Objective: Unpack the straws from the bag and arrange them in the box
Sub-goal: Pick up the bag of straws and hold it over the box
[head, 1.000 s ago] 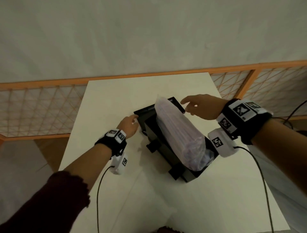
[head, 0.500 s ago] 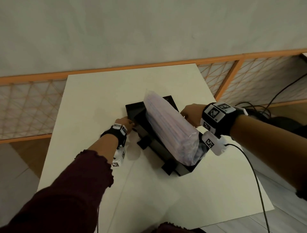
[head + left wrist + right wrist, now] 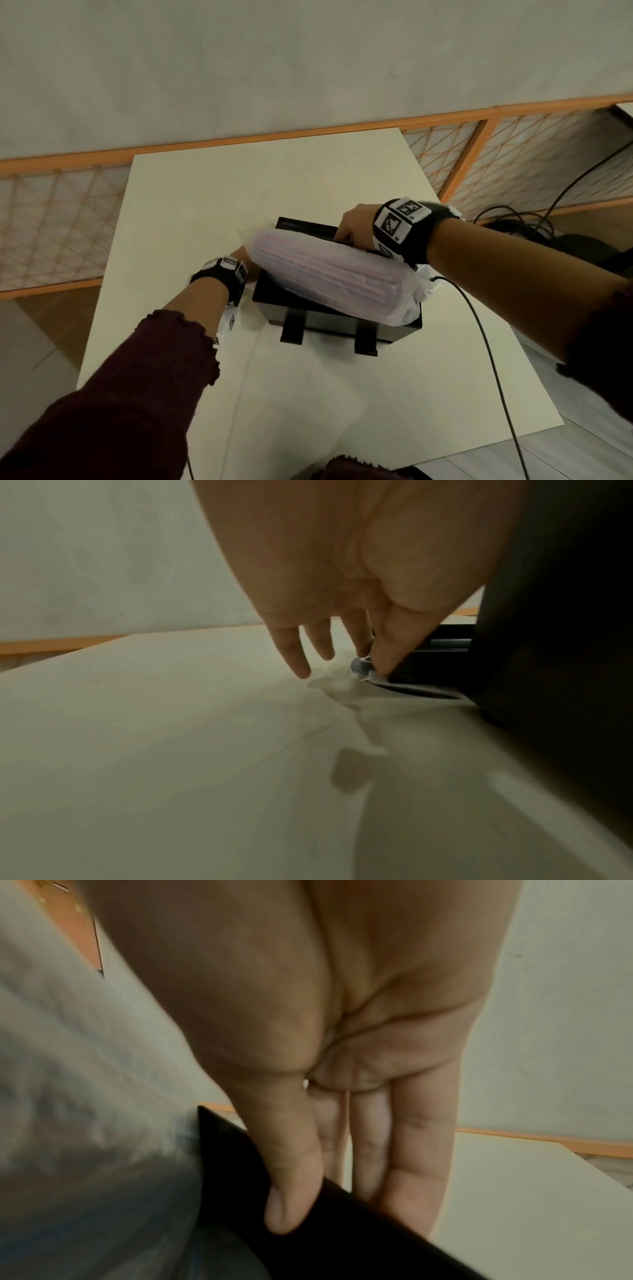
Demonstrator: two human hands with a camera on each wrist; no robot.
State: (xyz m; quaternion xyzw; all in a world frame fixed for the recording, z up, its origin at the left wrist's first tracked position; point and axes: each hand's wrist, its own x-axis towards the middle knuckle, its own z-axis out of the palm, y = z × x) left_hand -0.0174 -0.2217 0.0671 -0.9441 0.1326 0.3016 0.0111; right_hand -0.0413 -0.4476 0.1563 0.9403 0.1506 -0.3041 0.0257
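Note:
A black box (image 3: 329, 320) stands on the white table (image 3: 274, 178). A clear plastic bag of pale pink straws (image 3: 329, 274) lies slanted across the box's top, its knotted end hanging over the right wall. My left hand (image 3: 239, 257) is at the box's left corner; in the left wrist view the left hand (image 3: 373, 653) pinches that corner with thumb and forefinger, the other fingers straight. My right hand (image 3: 352, 226) holds the far right wall. In the right wrist view the right hand (image 3: 342, 1204) has its thumb inside the black wall (image 3: 342, 1245) and its fingers outside, beside the bag (image 3: 85, 1123).
Two black feet (image 3: 293, 329) jut from the box's near side. An orange-framed lattice fence (image 3: 513, 161) runs behind and to the right of the table. Black cables (image 3: 513, 222) lie on the floor at the right. A wrist cable (image 3: 486, 342) trails over the table.
Both hands have come onto the box and taken hold of it. The box with the bag has turned from a diagonal to lie nearly crosswise in front of me.

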